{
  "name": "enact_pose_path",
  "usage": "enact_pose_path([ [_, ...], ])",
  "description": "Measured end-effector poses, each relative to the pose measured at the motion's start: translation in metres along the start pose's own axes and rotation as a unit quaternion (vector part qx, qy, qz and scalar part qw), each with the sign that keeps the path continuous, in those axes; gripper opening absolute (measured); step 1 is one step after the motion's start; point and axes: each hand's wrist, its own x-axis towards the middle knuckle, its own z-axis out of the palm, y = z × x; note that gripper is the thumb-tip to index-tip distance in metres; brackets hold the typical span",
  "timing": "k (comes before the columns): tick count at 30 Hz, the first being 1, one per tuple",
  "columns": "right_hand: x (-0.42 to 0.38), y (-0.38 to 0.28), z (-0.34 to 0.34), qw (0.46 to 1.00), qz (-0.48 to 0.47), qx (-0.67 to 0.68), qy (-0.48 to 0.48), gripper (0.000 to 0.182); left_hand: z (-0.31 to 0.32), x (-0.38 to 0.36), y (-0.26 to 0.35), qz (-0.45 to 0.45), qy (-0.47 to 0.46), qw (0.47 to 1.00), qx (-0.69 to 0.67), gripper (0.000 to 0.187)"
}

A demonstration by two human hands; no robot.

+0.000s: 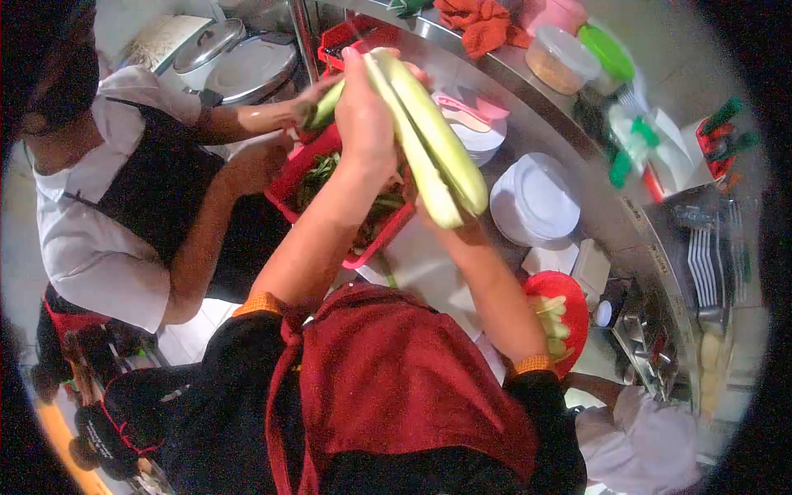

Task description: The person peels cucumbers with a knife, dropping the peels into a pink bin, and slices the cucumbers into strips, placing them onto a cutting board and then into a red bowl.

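I hold up a long, pale green peeled cucumber (pixel 433 136) over a red basket (pixel 290 177) of green peelings. My left hand (pixel 363 111) is wrapped around its upper end. My right hand (pixel 462 231) supports its lower end from beneath and is mostly hidden by the cucumber. Whether either hand also holds a tool cannot be told. A co-worker in a white shirt and black apron stands at the left, and that person's hand holds a darker cucumber (pixel 326 106) at the basket's far edge.
White plates (pixel 536 202) are stacked on the steel counter (pixel 569 136). A red plate (pixel 577 289) with cucumber pieces lies to my right. Lidded pots (pixel 247 66), tubs (pixel 561 58), a red cloth (pixel 483 25) and forks (pixel 708 264) stand around.
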Motion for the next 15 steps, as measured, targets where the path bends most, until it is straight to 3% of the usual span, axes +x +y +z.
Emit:
enact_pose_path([
  [2, 0.006, 0.015, -0.002, 0.998, 0.055, 0.036, 0.005, 0.032, -0.02, -0.007, 0.0, -0.042, -0.036, 0.998, 0.026, 0.063],
  [3, 0.008, -0.012, -0.014, 0.963, -0.054, -0.26, 0.041, 0.028, -0.026, -0.018, -0.001, -0.067, -0.044, 0.996, 0.037, 0.065],
  [4, 0.011, -0.01, -0.017, 0.952, -0.051, -0.297, 0.052, 0.031, -0.031, -0.031, -0.006, -0.04, -0.018, 0.992, 0.119, 0.053],
  [6, 0.017, 0.001, -0.017, 0.932, -0.055, -0.35, 0.077, 0.042, -0.045, -0.041, -0.013, 0.038, -0.023, 0.938, 0.343, 0.05],
  [7, 0.022, 0.008, -0.018, 0.933, -0.047, -0.349, 0.074, 0.042, -0.053, -0.046, -0.018, 0.065, -0.034, 0.894, 0.441, 0.054],
  [10, 0.04, 0.015, -0.022, 0.916, -0.093, -0.352, 0.166, 0.052, -0.065, -0.067, -0.027, 0.046, -0.06, 0.879, 0.47, 0.058],
  [11, 0.049, 0.005, -0.027, 0.919, -0.06, -0.322, 0.221, 0.048, -0.072, -0.072, -0.033, 0.038, -0.066, 0.88, 0.469, 0.058],
  [13, 0.05, -0.005, -0.045, 0.937, -0.044, -0.276, 0.21, 0.046, -0.094, -0.083, -0.055, -0.043, -0.199, 0.85, 0.486, 0.057],
  [14, 0.039, -0.003, -0.047, 0.937, -0.034, -0.278, 0.21, 0.046, -0.108, -0.084, -0.074, -0.087, -0.166, 0.859, 0.477, 0.045],
  [15, 0.021, -0.003, -0.048, 0.959, -0.016, -0.236, 0.159, 0.045, -0.12, -0.082, -0.086, -0.095, -0.17, 0.856, 0.478, 0.045],
])
